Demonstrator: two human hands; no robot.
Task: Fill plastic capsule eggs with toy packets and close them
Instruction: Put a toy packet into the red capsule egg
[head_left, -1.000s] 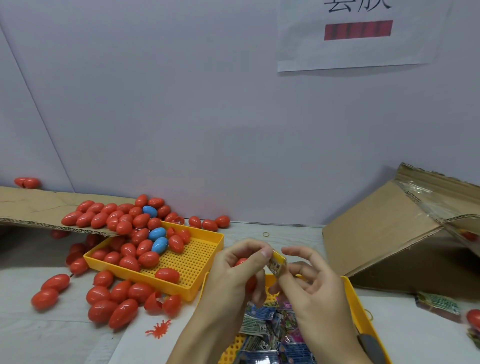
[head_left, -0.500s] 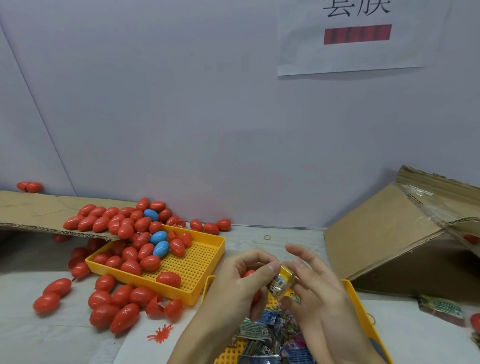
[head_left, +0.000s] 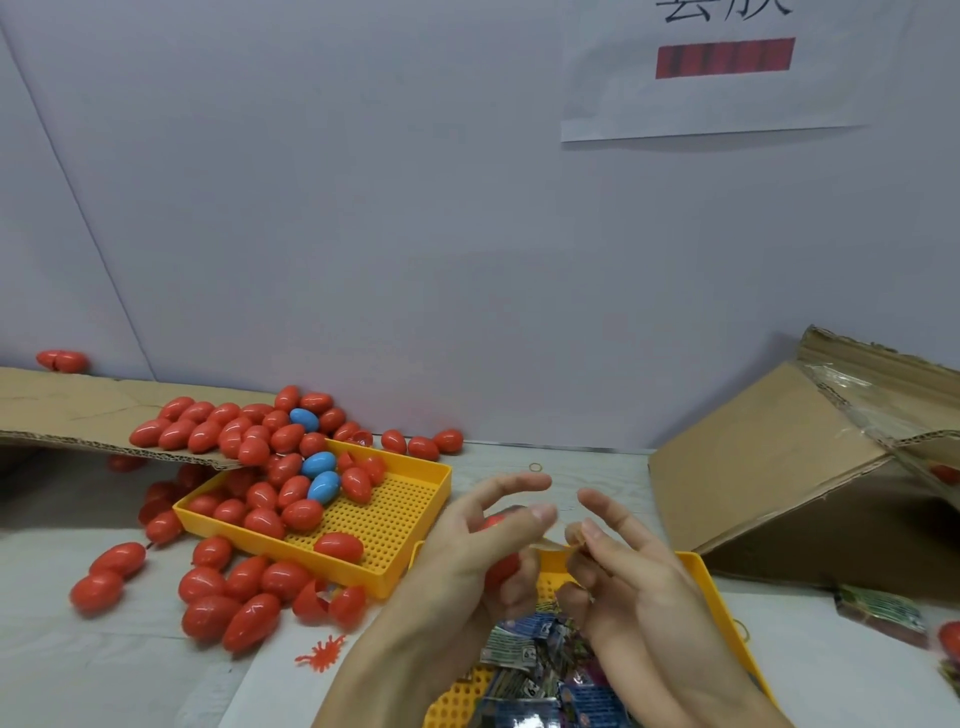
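1. Bottom centre: yellow tray w/ toy packets, mostly hidden under both forearms; its rim shows at right.
2. Left hand, lower centre: grip curled round a red capsule egg, only slivers of it visible btwn fingers; index finger and thumb extend right.
3. Right hand, just right of the left: thumb and forefinger pinch a thin pale strip that runs across to the left thumb tip. Can't tell what the strip is – blurred.
4. Small orange spiky toy lies on the counter, lower left of the hands.
5. Left-centre: second yellow perforated tray, tilted, holding red eggs plus two blue eggs. More red eggs lie loose on the counter in front and left of it; one lies open in halves.
6. Right edge: a packet on the counter, near a tipped cardboard box.
7. Far left: cardboard flap carrying a heap of red eggs and one blue.
8. Back: pale wall, paper sign upper right w/ a red bar.
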